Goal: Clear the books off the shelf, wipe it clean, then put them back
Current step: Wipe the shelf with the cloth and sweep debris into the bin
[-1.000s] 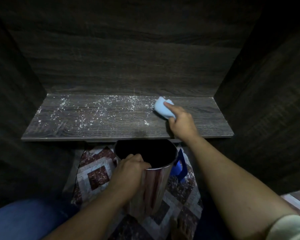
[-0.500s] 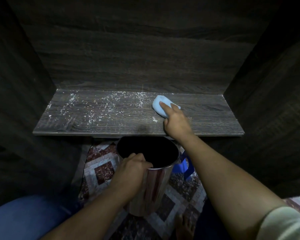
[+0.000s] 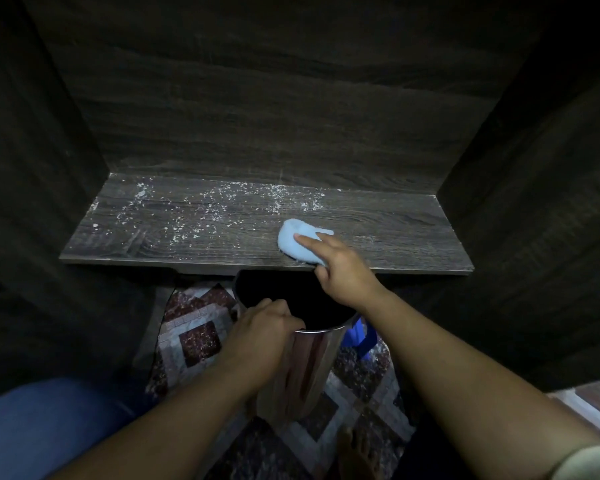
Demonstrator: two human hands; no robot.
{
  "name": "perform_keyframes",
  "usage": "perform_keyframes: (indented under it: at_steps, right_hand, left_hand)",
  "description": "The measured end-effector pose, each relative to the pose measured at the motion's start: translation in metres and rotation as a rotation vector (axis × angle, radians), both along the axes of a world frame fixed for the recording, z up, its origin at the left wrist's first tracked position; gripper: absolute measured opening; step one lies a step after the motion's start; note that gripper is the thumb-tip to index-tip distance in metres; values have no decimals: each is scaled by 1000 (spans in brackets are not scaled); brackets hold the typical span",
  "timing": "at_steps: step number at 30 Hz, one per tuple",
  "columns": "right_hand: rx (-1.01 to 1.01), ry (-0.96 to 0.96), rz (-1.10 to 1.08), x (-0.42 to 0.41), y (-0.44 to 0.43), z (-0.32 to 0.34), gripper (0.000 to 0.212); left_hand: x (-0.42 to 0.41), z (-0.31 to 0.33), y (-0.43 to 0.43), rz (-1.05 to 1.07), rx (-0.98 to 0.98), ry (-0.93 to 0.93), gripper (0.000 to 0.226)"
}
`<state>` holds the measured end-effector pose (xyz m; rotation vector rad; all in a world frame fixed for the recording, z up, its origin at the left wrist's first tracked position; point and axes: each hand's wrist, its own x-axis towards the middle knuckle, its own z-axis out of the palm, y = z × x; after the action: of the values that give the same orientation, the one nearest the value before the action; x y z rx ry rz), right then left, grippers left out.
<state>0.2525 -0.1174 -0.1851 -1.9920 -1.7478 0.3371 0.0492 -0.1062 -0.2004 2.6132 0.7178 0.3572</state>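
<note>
While white specks (image 3: 201, 209) cover the shelf's (image 3: 395, 237) left half, the left hand (image 3: 257, 341) grips the metal bin's (image 3: 302, 372) rim below the front edge. Right of centre, the right hand (image 3: 343, 275) holds the light-blue cloth (image 3: 297, 240) on the shelf, index finger straight on top.

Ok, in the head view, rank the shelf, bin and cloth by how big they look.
1. shelf, the widest by far
2. bin, which is nearer the camera, so it looks bigger than it would at the shelf's distance
3. cloth, clearly the smallest
</note>
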Motion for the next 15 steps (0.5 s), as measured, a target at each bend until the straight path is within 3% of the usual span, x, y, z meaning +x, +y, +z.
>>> perform_keyframes:
  at_steps: [6, 11, 15]
  right_hand:
    - [-18, 61, 103, 0, -9, 13, 66]
    - [-148, 106, 153, 9, -11, 36, 56]
    - [18, 152, 58, 9, -11, 46, 56]
  left_hand:
    - [2, 1, -2, 14, 1, 0, 24]
    - [-1, 2, -1, 8, -3, -3, 25]
    - [-4, 3, -1, 6, -17, -6, 25]
